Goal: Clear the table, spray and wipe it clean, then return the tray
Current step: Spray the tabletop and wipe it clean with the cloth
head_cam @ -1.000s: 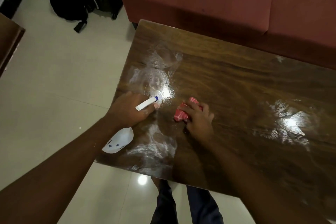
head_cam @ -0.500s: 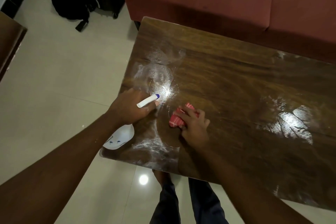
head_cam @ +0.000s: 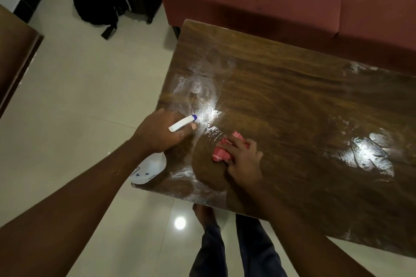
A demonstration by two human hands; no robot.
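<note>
table (head_cam: 292, 101) gleams wet and streaky; right hand (head_cam: 244, 159) presses red cloth (head_cam: 221, 153), left hand (head_cam: 161, 132) grips spray bottle (head_cam: 149, 168).

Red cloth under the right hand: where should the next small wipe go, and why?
Probably a short stroke up and left, toward the nozzle. The right hand presses the red cloth on the table beside a dull wiped patch, while whitish spray film still shows above it, in front of the spray bottle held by the left hand.
</note>
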